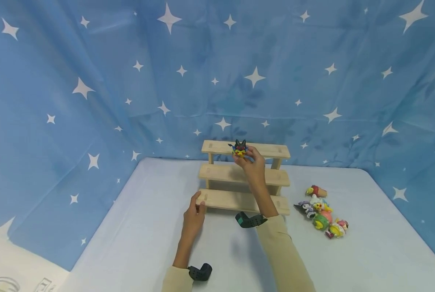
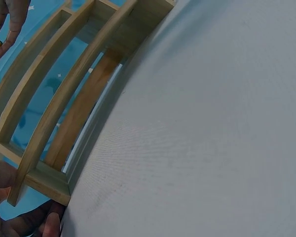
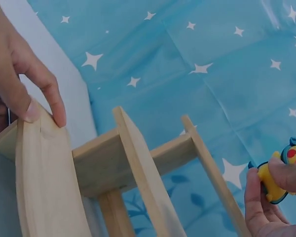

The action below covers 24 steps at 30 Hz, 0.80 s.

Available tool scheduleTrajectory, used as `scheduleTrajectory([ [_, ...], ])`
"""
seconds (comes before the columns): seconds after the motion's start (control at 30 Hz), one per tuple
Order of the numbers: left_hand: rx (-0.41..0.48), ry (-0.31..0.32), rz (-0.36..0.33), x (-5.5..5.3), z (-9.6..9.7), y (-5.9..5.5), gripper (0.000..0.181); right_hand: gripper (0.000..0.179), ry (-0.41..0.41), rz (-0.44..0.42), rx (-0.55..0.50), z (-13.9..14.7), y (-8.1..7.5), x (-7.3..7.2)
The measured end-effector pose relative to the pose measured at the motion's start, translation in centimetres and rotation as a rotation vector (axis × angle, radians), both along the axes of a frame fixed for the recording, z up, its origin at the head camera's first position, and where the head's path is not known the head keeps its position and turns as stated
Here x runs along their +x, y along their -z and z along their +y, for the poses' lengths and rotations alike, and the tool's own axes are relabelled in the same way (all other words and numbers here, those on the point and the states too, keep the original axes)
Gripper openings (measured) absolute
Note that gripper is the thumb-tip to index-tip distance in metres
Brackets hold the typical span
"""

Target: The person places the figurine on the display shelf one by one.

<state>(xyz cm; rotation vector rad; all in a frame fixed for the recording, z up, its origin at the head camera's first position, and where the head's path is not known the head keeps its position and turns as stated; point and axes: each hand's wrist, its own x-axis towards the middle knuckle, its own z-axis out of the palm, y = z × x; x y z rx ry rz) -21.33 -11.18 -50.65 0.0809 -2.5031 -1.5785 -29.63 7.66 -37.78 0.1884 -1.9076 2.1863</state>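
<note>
A three-tier wooden display stand [image 1: 235, 199] stands on the table. At the left end of its lowest board, my left hand [image 1: 193, 219] grips the edge; the right wrist view shows thumb and finger of that left hand [image 3: 27, 69] on the board's corner. My right hand [image 1: 255, 168] pinches a small yellow figurine [image 1: 240, 151] with a dark eared hood. It is held up in front of the top board, and from the head view I cannot tell if it touches the wood. Red cheeks and a blue-edged hood show on the figurine [image 3: 274, 183] in the right wrist view.
Right of the stand, several small toy figurines lie in a loose cluster, among them a green and pink one [image 1: 321, 221] and a red and brown one [image 1: 316, 191]. A pale cloth covers the table [image 1: 148, 202]. Behind hangs a blue star-patterned curtain [image 1: 203, 97].
</note>
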Motion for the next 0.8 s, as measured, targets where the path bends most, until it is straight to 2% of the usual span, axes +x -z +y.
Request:
scheduleTrajectory([
  [0.3,0.004,0.000,0.001,0.3,0.2,0.1,0.045,0.040,0.014,0.017,0.048,-0.8,-0.8,-0.7],
  [0.5,-0.008,-0.014,0.000,0.2,0.3,0.0,0.044,0.048,0.067,0.013,0.113,-1.3,-1.1,-1.4],
  [0.63,-0.016,-0.014,0.003,0.1,0.4,0.0,0.044,0.051,0.108,0.023,0.192,-1.6,-1.4,-2.1],
  [0.8,-0.021,-0.024,0.006,0.1,0.4,0.0,0.044,0.039,0.163,0.075,0.340,-2.1,-1.7,-3.0],
])
